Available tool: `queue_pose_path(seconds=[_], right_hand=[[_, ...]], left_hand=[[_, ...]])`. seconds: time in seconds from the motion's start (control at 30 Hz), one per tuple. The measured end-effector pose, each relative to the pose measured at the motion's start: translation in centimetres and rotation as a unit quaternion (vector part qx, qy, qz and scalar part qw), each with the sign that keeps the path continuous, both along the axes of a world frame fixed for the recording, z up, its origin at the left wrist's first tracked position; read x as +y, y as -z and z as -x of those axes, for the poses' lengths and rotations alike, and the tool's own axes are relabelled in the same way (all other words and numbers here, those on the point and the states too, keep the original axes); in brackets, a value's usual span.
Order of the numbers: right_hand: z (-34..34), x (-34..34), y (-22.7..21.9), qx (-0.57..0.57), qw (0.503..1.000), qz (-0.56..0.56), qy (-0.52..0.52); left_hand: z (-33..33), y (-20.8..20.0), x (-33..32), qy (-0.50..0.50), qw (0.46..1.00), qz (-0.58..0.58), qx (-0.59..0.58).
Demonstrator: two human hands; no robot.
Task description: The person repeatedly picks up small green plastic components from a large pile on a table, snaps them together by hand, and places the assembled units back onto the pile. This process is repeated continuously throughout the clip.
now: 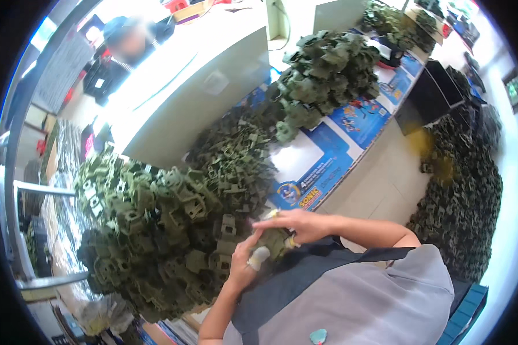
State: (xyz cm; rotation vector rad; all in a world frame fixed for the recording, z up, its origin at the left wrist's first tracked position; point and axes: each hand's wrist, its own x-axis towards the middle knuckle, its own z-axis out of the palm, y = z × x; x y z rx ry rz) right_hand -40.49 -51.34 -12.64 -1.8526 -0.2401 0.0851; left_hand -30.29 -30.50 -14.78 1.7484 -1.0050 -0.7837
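Observation:
In front of my dark apron, my two hands meet at the near edge of a big heap of olive-green pieces (172, 230). Many of these look soft and flat, with square openings. Between the hands is one olive-green piece (275, 244), partly covered by fingers. My left hand (243, 263) closes on its left side, its thumb in a pale cover. From the right, my right hand (303, 226) reaches over it with bent fingers, some wrapped in whitish-yellow covers. Blur hides the exact grip of the fingertips.
Blue printed sheets (357, 123) cover the table to the right of the heap. Another green pile (328, 72) sits farther back. A pale partition (213, 98) stands behind, with a person (129, 43) beyond it. More dark-green pieces (460, 201) lie heaped on the right.

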Motion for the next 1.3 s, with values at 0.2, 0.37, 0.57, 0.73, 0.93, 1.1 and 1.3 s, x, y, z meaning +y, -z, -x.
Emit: queue_pose_path(seconds=[0.2,0.37,0.57,0.73,0.93,1.1,1.3], right_hand=[[3.3,-0.6,2.1,0.039,0.954,-0.241,0.173],[5.0,-0.6,2.5,0.077,0.919,-0.359,0.142],[7.2,-0.4,4.9,0.061,0.964,-0.152,0.208],[9.2,-4.9,10.8,-0.065,0.930,-0.048,0.359],[10.8,-15.3,23.7,-0.007,0.740,-0.090,0.667],[9.6,-17.2,24.3,0.027,0.704,0.151,0.693],[5.2,-9.0,15.7,-0.067,0.797,0.058,0.597]], left_hand=[[-1.9,-4.0,1.5,-0.057,0.989,0.003,0.134],[-1.1,-1.6,1.7,-0.074,0.996,0.043,-0.018],[0.6,-0.7,1.0,0.030,0.986,0.029,-0.160],[-0.3,0.9,-1.1,-0.004,0.974,0.022,-0.226],[-7.4,1.4,1.6,-0.231,0.877,-0.098,-0.409],[-10.6,4.1,-0.2,-0.198,0.766,-0.239,-0.563],[-13.3,3.1,0.9,-0.349,0.853,0.001,-0.387]])
